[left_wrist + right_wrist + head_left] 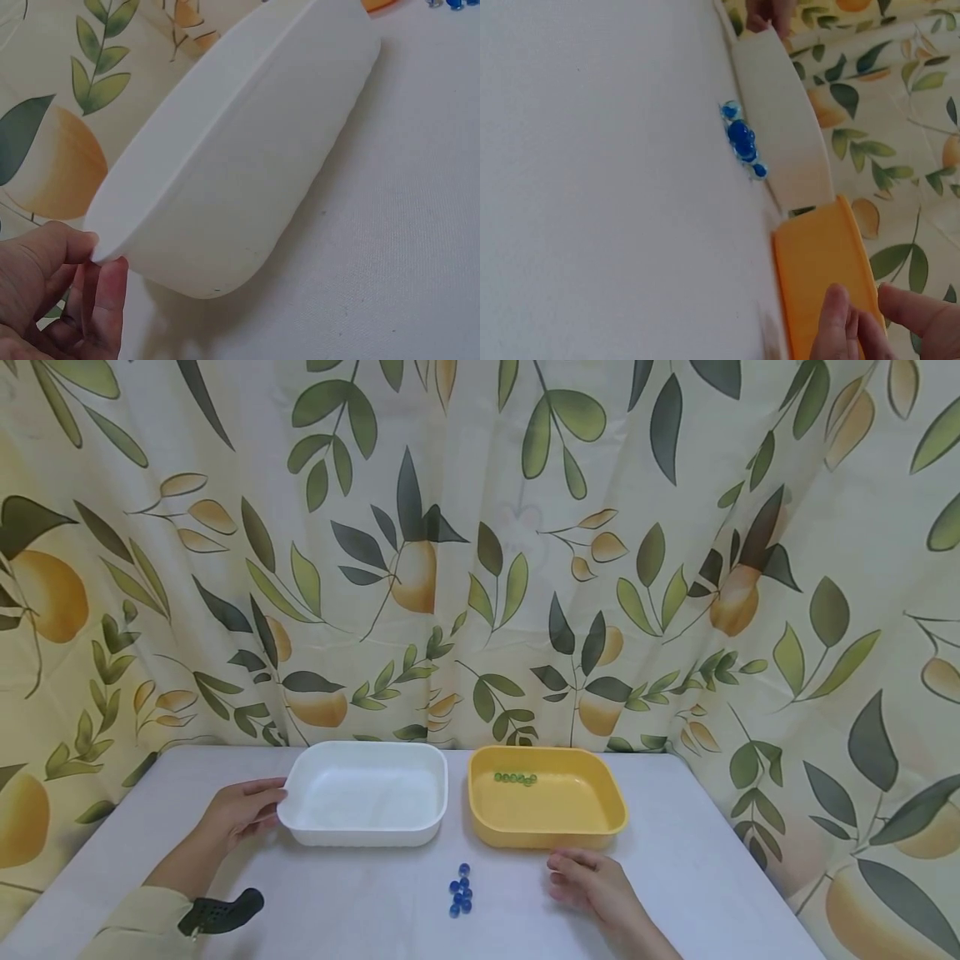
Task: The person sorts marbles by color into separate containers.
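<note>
In the head view my left hand (238, 812) is at the left end of a white plastic basin (360, 837). The left wrist view shows its thumb and fingers pinching the basin's rim (112, 251). My right hand (592, 889) is just in front of a yellow basin (547, 837), fingers loosely bent, holding nothing. Whether its fingertips touch the yellow wall is hard to tell. Several blue glass marbles (461, 893) lie clustered on the table in front of the gap between the basins. Inside the yellow basin, several green marbles (514, 778) form a short row.
A white cloth covers the table (337, 902). Behind it hangs a curtain (480, 568) printed with fruit and leaves. The two basins stand side by side near the back edge, a narrow gap between them. A black strap (221, 912) circles my left wrist.
</note>
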A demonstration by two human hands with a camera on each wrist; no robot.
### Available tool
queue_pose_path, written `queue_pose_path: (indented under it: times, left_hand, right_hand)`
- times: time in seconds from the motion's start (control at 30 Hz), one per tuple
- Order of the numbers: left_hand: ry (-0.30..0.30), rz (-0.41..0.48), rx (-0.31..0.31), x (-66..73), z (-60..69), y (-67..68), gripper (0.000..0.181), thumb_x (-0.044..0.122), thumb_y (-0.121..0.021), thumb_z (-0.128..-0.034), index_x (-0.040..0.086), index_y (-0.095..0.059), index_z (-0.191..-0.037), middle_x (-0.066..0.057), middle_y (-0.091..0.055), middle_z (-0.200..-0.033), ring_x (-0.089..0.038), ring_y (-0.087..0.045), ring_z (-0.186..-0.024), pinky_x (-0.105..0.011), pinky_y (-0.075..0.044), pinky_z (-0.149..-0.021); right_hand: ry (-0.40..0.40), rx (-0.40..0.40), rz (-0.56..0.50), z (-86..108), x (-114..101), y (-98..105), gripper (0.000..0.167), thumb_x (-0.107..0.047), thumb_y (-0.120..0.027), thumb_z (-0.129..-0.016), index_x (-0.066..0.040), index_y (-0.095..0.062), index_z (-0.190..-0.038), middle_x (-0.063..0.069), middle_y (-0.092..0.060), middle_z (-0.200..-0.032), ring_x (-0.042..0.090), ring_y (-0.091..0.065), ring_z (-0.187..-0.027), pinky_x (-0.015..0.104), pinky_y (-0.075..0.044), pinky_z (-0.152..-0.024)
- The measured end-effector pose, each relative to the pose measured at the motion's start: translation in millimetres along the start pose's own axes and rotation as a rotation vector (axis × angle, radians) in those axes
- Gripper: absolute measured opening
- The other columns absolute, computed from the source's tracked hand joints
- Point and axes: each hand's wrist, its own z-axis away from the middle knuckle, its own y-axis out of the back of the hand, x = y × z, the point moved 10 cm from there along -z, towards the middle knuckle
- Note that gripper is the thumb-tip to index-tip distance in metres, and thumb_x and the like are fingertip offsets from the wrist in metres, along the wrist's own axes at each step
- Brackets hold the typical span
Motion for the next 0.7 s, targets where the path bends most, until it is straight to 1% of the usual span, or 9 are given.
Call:
queue_pose_path:
  times: [0.13,0.23,0.47,0.63,0.7]
  left_hand:
    - [-0.002,0.003,0.004,-0.2,-0.1,-0.2,0.059,0.020,-0.068,-0.0935,-0.005,-0.045,-0.141,-0.020,-0.065,-0.115,-0.010,-0.065,-0.074,-0.027,-0.060,-0.071]
    - [-0.004,-0.003,0.008,0.5,0.0,-0.1,0.058,0.020,-0.068,-0.0936,-0.005,-0.046,-0.141,-0.021,-0.065,-0.116,-0.010,-0.065,-0.074,-0.027,-0.060,-0.071]
    - [0.000,-0.007,0.011,0.3,-0.2,0.1,0.057,0.020,-0.067,-0.0940,-0.005,-0.046,-0.141,-0.016,-0.067,-0.110,-0.010,-0.065,-0.074,-0.026,-0.060,-0.071]
    - [-0.005,-0.005,0.008,-0.2,-0.4,-0.5,0.058,0.020,-0.067,-0.0940,-0.005,-0.045,-0.142,-0.026,-0.061,-0.122,-0.010,-0.065,-0.074,-0.027,-0.060,-0.071]
    - [-0.005,-0.008,0.010,-1.1,-1.4,-0.5,0.058,0.020,-0.067,-0.0941,-0.005,-0.045,-0.142,-0.027,-0.059,-0.125,-0.010,-0.065,-0.074,-0.027,-0.060,-0.071]
  right_hand:
    - [0.002,-0.006,0.027,1.1,1.3,-11.5,0.050,-0.021,-0.070,-0.091,0.014,-0.057,-0.124,0.003,-0.070,-0.098,0.014,-0.066,-0.088,0.034,-0.061,-0.078]
    - [0.014,-0.031,0.046,1.9,1.7,-21.1,0.050,-0.021,-0.072,-0.090,0.014,-0.059,-0.123,0.003,-0.070,-0.100,0.015,-0.067,-0.089,0.035,-0.061,-0.079]
    - [0.011,-0.090,0.076,4.0,5.4,-40.5,0.050,-0.024,-0.074,-0.088,0.011,-0.061,-0.123,0.007,-0.072,-0.105,0.014,-0.068,-0.090,0.033,-0.060,-0.080]
    - [0.030,-0.122,0.085,2.7,9.2,-50.9,0.047,-0.020,-0.072,-0.089,0.011,-0.062,-0.123,0.011,-0.073,-0.105,0.014,-0.069,-0.090,0.034,-0.060,-0.080]
    - [0.043,-0.135,0.100,2.7,9.7,-55.0,0.046,-0.019,-0.072,-0.089,0.011,-0.062,-0.123,0.012,-0.073,-0.105,0.015,-0.070,-0.090,0.034,-0.060,-0.080]
